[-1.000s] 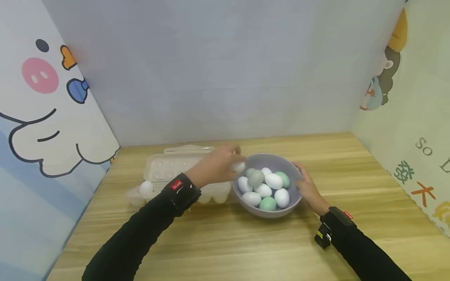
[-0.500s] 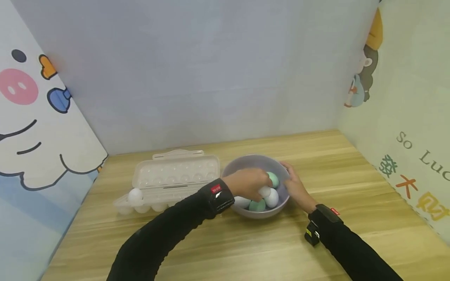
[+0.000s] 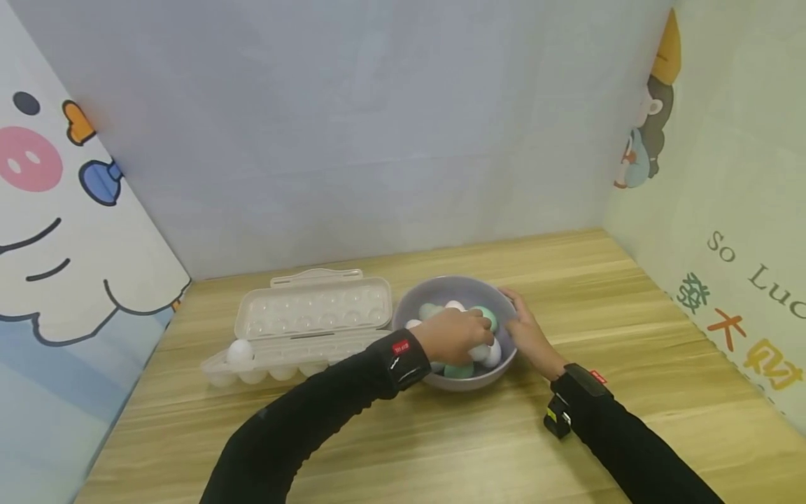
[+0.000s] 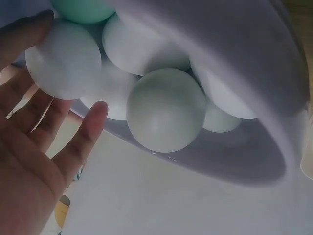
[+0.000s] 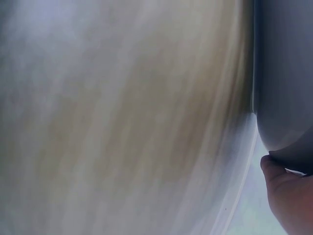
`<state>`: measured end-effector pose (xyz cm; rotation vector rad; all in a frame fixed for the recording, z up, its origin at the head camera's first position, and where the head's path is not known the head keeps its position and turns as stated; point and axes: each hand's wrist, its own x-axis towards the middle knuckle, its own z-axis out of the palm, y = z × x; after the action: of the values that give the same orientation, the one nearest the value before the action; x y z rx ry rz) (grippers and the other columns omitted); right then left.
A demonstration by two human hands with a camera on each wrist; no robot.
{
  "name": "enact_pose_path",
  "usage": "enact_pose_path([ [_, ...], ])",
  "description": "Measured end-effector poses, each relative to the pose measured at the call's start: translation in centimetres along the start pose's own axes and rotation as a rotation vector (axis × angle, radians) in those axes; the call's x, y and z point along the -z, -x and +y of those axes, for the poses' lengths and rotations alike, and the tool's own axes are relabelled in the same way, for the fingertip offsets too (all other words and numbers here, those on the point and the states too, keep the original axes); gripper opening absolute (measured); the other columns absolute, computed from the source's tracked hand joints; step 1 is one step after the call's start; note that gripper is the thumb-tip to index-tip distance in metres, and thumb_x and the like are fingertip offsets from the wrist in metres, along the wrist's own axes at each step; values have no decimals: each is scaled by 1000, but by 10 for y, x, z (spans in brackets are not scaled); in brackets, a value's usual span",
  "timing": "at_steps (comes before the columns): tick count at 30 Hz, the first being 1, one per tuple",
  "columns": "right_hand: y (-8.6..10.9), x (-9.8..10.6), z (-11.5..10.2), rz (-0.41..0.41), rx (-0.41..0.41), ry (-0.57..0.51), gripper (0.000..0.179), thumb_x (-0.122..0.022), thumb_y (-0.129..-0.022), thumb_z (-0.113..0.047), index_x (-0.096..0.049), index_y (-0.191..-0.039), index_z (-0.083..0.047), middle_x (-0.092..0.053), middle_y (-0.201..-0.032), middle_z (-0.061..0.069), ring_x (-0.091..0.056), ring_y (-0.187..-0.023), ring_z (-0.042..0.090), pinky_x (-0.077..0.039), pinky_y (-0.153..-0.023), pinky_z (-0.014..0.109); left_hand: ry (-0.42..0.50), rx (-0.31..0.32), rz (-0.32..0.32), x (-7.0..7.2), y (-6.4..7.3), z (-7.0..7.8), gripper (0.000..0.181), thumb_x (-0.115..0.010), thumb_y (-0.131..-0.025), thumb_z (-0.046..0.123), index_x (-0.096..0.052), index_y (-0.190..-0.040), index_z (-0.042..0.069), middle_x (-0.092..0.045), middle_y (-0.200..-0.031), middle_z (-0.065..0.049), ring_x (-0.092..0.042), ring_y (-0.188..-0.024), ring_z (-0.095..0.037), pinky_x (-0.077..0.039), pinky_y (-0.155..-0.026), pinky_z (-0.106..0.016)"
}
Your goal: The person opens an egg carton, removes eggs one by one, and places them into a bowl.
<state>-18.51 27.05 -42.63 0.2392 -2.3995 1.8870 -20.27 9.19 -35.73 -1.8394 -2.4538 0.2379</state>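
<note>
A grey-purple bowl (image 3: 462,384) holding several white and green eggs stands mid-table. My left hand (image 3: 455,334) reaches into it from the left. Its thumb and fingers lie on opposite sides of a whitish egg (image 4: 63,58), pinching it among the others. In the left wrist view a pale green egg (image 4: 166,110) lies beside the left fingertips. My right hand (image 3: 532,339) grips the bowl's right rim; only part of that hand (image 5: 293,196) shows in the right wrist view. The left hand hides part of the bowl's contents.
Left of the bowl lies a clear plastic egg carton (image 3: 311,308) with its lid folded back. One white egg (image 3: 240,353) sits at its left end. My left sleeve (image 3: 315,413) covers part of the carton's front. A pale wall (image 3: 378,140) rises behind the wooden table (image 3: 504,441).
The left hand, with a white egg in its fingers, has gone from above the bowl's left rim down into the bowl. The right hand still holds the rim. The head view has shifted.
</note>
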Motion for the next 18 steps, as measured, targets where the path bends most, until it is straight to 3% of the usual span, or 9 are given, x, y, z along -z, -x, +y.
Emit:
enact_pose_path([
  [4,0,-1,0,-7,1,-5,65,-28,-77,11,-18,-138,-8,-19,-143,19,-24,-125,36,-25,-100,54,-3,-9,68,1,10,-1,40,-69,-74,23,-58,-112,20,-53,-102,6,-47,-94,-10,-45,-67,-23],
  [8,0,-6,-2,-21,-7,-14,64,-28,-78,10,-18,-139,-10,-18,-143,19,-21,-127,36,-23,-101,55,32,27,128,10,36,-7,42,-70,-75,26,-56,-114,18,-54,-110,2,-48,-103,-14,-45,-80,-28],
  [10,0,-7,-2,-22,-10,-8,64,-29,-78,9,-19,-138,-10,-18,-143,18,-20,-128,36,-21,-103,54,72,61,148,15,54,-14,42,-71,-75,24,-56,-113,16,-53,-113,-1,-47,-106,-16,-44,-85,-31],
  [13,0,-7,-2,-16,-10,17,63,-30,-79,9,-19,-138,-10,-19,-143,18,-18,-129,36,-18,-104,54,93,122,202,18,86,-29,37,-69,-74,19,-58,-109,13,-54,-109,-2,-50,-98,-17,-45,-80,-32],
  [18,0,-2,-1,-10,-3,21,64,-31,-78,9,-18,-138,-8,-18,-144,19,-17,-129,35,-18,-104,54,71,220,258,11,144,-58,30,-68,-73,14,-60,-102,10,-56,-99,-4,-53,-88,-18,-47,-75,-32],
])
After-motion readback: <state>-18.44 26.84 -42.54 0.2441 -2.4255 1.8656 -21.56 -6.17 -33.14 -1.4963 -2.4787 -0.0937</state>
